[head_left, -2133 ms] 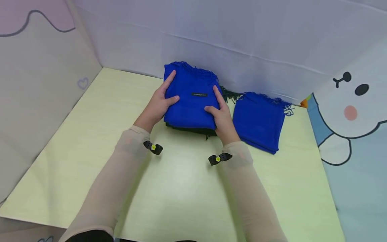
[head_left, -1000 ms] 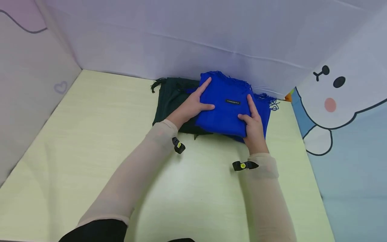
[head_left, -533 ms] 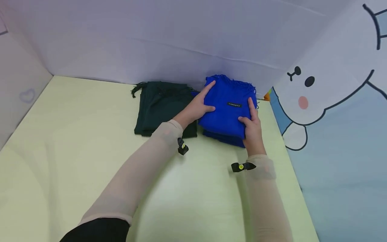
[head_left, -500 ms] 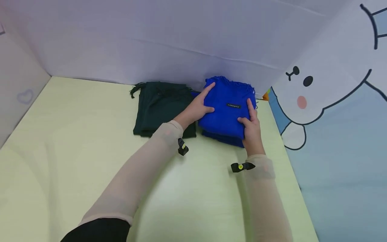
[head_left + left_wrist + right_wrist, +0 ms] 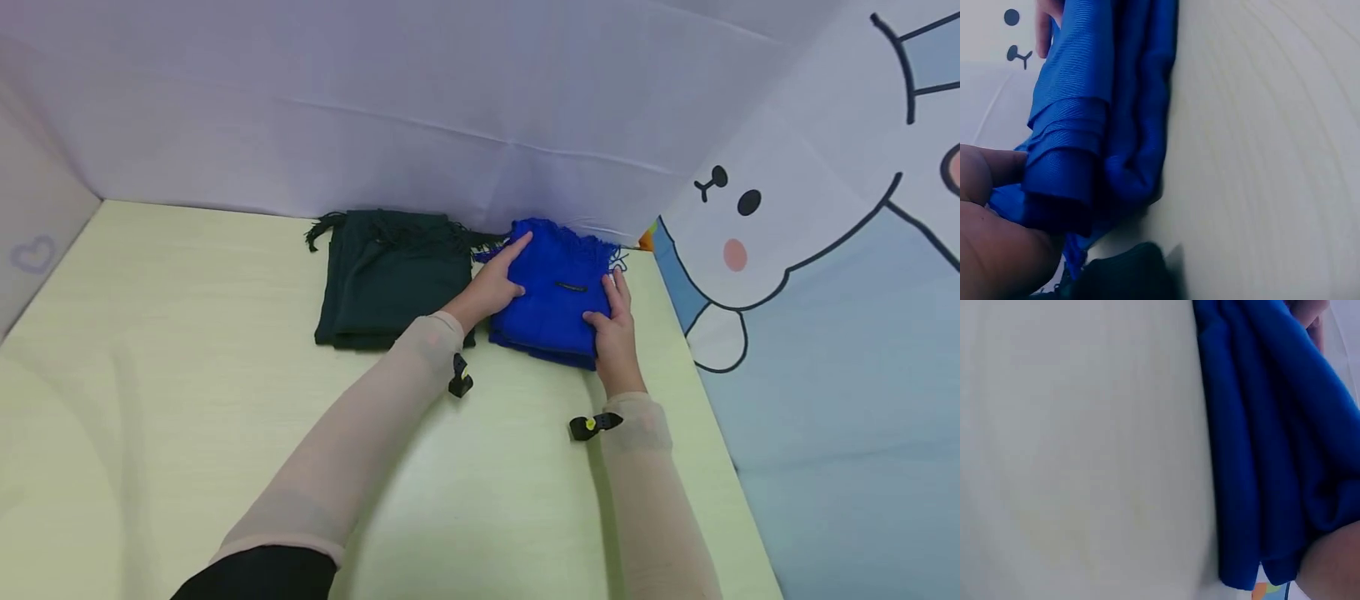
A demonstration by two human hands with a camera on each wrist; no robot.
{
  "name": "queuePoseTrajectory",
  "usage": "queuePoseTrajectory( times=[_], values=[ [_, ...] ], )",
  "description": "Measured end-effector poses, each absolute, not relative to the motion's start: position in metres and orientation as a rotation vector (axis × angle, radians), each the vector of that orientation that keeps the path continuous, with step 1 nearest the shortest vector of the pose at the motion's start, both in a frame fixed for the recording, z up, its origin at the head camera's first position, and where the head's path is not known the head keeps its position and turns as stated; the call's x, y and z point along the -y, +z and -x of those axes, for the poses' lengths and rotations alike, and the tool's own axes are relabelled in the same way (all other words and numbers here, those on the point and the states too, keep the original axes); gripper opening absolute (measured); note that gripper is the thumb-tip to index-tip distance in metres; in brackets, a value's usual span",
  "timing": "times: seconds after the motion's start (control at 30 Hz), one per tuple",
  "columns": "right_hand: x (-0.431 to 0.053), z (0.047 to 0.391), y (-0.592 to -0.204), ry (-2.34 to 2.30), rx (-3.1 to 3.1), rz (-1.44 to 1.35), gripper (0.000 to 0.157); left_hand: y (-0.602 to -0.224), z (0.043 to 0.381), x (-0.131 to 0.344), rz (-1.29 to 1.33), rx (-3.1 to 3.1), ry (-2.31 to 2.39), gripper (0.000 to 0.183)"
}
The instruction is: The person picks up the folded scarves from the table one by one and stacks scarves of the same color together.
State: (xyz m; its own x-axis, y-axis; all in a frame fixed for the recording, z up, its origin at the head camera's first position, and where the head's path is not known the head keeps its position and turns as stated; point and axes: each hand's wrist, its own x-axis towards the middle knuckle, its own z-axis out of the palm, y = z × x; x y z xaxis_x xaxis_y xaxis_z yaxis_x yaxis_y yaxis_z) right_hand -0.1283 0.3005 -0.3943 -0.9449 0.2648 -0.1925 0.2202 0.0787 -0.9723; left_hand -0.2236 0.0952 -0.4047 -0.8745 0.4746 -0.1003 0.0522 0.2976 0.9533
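A folded bright blue scarf (image 5: 558, 304) with a small dark label lies on top of a second folded blue scarf, near the back right corner of the pale green table (image 5: 187, 333). My left hand (image 5: 495, 285) grips its left edge, thumb on top. My right hand (image 5: 611, 321) grips its right front edge. In the left wrist view, the left hand (image 5: 991, 219) pinches the folded blue layers (image 5: 1104, 125). In the right wrist view, the blue stack (image 5: 1260, 444) sits on the table beside my right hand (image 5: 1335, 562).
A folded dark green scarf (image 5: 390, 279) with fringe lies just left of the blue stack, touching my left forearm. White fabric walls close the back and left. A cartoon rabbit panel (image 5: 787, 250) stands along the right edge.
Both hands carried the labelled blue scarf off the dark green scarf to the right and set it down on the other blue scarf. The stack now sits lower and flatter.
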Motion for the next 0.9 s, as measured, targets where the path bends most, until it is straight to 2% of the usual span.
queuePoseTrajectory(
  times=[0.13, 0.27, 0.37, 0.63, 0.9],
  values=[
    [-0.303, 0.125, -0.403, 1.934, 2.374, 0.548, 0.059, -0.404, 0.22, -0.098, -0.417, -2.253, 1.558, 0.088],
    [-0.306, 0.122, -0.402, 1.849, 2.426, 0.607, 0.051, -0.402, 0.215, -0.103, -0.402, -2.31, 1.508, 0.068],
    [-0.308, 0.124, -0.399, 1.841, 2.513, 0.64, 0.051, -0.4, 0.212, -0.103, -0.379, -2.361, 1.397, 0.06],
    [-0.301, 0.145, -0.388, 1.807, 2.903, 0.487, 0.065, -0.398, 0.214, -0.086, -0.3, -2.414, 1.259, 0.068],
    [-0.296, 0.157, -0.394, 1.773, 2.952, 0.469, 0.065, -0.405, 0.212, -0.084, -0.252, -2.461, 1.241, 0.075]
  ],
)
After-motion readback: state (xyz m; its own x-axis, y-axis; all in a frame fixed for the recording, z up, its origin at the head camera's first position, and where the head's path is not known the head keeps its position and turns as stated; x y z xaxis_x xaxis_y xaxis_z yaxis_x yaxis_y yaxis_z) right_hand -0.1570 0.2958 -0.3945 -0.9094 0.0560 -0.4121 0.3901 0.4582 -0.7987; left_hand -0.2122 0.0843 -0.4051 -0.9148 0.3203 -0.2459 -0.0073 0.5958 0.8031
